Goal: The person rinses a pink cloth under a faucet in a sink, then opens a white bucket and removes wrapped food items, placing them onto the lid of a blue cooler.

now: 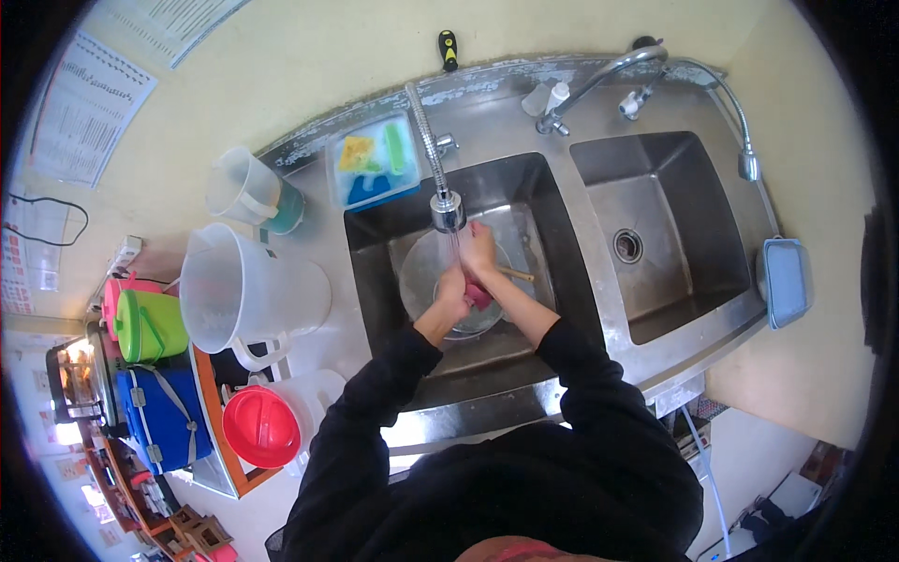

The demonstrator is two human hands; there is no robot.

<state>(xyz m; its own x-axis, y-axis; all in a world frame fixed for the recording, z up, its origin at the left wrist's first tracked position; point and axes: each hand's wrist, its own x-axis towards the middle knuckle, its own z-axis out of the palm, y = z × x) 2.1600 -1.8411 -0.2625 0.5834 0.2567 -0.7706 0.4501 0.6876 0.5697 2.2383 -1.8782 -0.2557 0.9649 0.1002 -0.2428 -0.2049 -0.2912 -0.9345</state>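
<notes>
Stainless steel double sink (562, 220) set against a cream wall. Left basin: glass bowl (421, 272) under the running tap (448, 211); left hand (452, 288) grips its rim, right hand (479, 251) clenches a pink sponge (478, 296). Counter, left: clear jugs (248, 290), sponge tray (375, 159).

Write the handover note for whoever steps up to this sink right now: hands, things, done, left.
Left hand: grip on the rim of the clear glass bowl, holding it under the flexible faucet head in the left basin.
Right hand: over the bowl in the running water, next to a pink sponge; whether its grip is on the sponge is unclear.
A wooden stick lies in the basin beside the bowl.
Done: bowl wet, water running.
Left: probably finish scrubbing and rinsing; the right basin has nothing in it.
</notes>
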